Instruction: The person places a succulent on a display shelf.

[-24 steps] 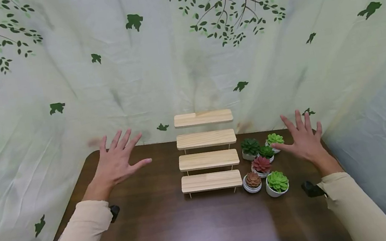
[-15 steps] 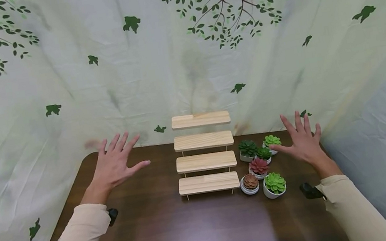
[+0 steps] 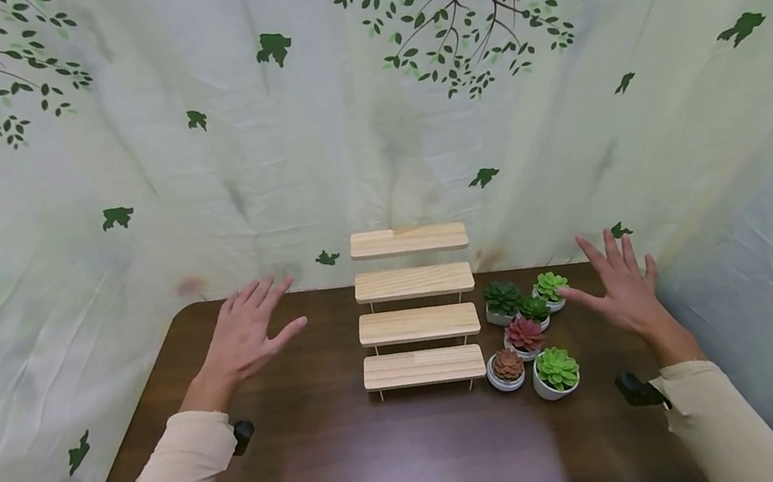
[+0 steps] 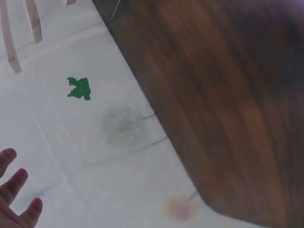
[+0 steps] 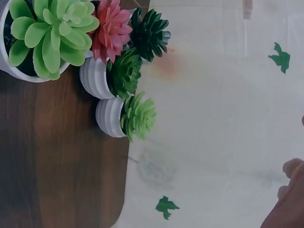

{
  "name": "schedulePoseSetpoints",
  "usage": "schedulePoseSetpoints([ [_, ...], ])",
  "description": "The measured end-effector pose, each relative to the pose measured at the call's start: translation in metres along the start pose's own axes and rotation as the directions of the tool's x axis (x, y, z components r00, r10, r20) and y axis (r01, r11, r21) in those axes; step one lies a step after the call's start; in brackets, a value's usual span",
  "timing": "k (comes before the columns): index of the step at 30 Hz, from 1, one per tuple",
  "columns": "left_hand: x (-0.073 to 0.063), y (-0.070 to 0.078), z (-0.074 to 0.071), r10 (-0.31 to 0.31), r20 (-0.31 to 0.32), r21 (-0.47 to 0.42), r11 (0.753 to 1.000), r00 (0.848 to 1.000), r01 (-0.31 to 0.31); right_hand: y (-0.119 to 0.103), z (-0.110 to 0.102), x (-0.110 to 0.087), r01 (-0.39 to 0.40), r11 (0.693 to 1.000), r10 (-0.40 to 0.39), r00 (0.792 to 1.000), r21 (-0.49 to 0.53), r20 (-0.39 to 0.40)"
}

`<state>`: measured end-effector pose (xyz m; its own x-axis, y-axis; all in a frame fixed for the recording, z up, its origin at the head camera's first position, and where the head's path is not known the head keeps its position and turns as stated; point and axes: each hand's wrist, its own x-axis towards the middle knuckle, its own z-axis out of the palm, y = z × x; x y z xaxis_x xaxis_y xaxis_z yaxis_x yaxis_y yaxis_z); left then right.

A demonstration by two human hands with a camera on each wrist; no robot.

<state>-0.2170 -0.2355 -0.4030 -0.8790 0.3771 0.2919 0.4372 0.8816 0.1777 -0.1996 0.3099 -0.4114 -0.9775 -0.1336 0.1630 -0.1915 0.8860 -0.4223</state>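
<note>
My left hand (image 3: 243,339) hovers over the left back part of the table, holding nothing, its fingers extended and thumb out toward the shelf. My right hand (image 3: 626,296) is at the right with fingers spread, also holding nothing. Its thumb tip is beside the small light green succulent (image 3: 550,285) in this view. Grouped left of it are a dark green succulent (image 3: 502,298), a smaller green one (image 3: 535,308), a red one (image 3: 524,333), a brown one (image 3: 507,365) and a larger bright green one (image 3: 557,367). Their pots look white or pale.
A four-tier light wood shelf (image 3: 417,324) stands at the back centre of the dark brown table (image 3: 392,468), close left of the pots. Behind and beside the table hangs a pale cloth (image 3: 340,139) printed with leaves and branches.
Both hands have drifted slightly right and lower in the head view, and the left fingers have drawn closer together. The succulents and the shelf stay in place.
</note>
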Motion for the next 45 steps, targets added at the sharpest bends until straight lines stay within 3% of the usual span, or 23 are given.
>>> schedulePoseSetpoints([
  [7, -0.009, 0.001, 0.015, 0.028, -0.080, -0.104, 0.994, 0.996, -0.037, 0.011, 0.004, -0.005, 0.044, 0.999, -0.044, 0.998, 0.016, -0.051],
  [11, -0.015, 0.004, 0.027, 0.008, -0.108, -0.172, 0.985, 0.994, -0.026, 0.019, 0.009, -0.010, 0.082, 0.996, -0.079, 0.993, 0.028, -0.087],
  [15, -0.019, 0.007, 0.038, -0.012, -0.090, -0.264, 0.964, 0.996, -0.012, 0.025, 0.015, -0.016, 0.106, 0.990, -0.096, 0.989, 0.091, -0.113],
  [19, -0.024, 0.012, 0.047, -0.013, -0.031, -0.392, 0.920, 0.999, 0.000, 0.029, 0.021, -0.021, 0.127, 0.976, -0.107, 0.987, 0.179, -0.119],
  [25, -0.034, 0.017, 0.064, -0.085, 0.012, -0.567, 0.820, 0.996, 0.077, 0.035, 0.033, -0.031, 0.089, 0.950, -0.066, 0.994, 0.300, -0.087],
  [29, -0.038, 0.021, 0.074, -0.162, 0.058, -0.669, 0.726, 0.985, 0.159, 0.036, 0.042, -0.039, 0.040, 0.941, -0.014, 0.997, 0.335, -0.079],
  [34, -0.043, 0.025, 0.084, -0.261, 0.206, -0.750, 0.578, 0.943, 0.323, 0.035, 0.053, -0.049, -0.024, 0.918, 0.049, 0.997, 0.397, -0.054],
  [36, -0.045, 0.026, 0.088, -0.288, 0.239, -0.764, 0.534, 0.927, 0.363, 0.034, 0.057, -0.053, -0.056, 0.902, 0.077, 0.997, 0.428, -0.032],
  [40, -0.050, 0.024, 0.097, -0.327, 0.265, -0.797, 0.456, 0.907, 0.397, 0.035, 0.066, -0.057, -0.087, 0.875, 0.105, 0.994, 0.475, -0.011],
  [45, -0.054, 0.026, 0.110, -0.373, 0.278, -0.858, 0.318, 0.885, 0.404, 0.040, 0.076, -0.062, -0.085, 0.868, 0.101, 0.995, 0.488, -0.005],
])
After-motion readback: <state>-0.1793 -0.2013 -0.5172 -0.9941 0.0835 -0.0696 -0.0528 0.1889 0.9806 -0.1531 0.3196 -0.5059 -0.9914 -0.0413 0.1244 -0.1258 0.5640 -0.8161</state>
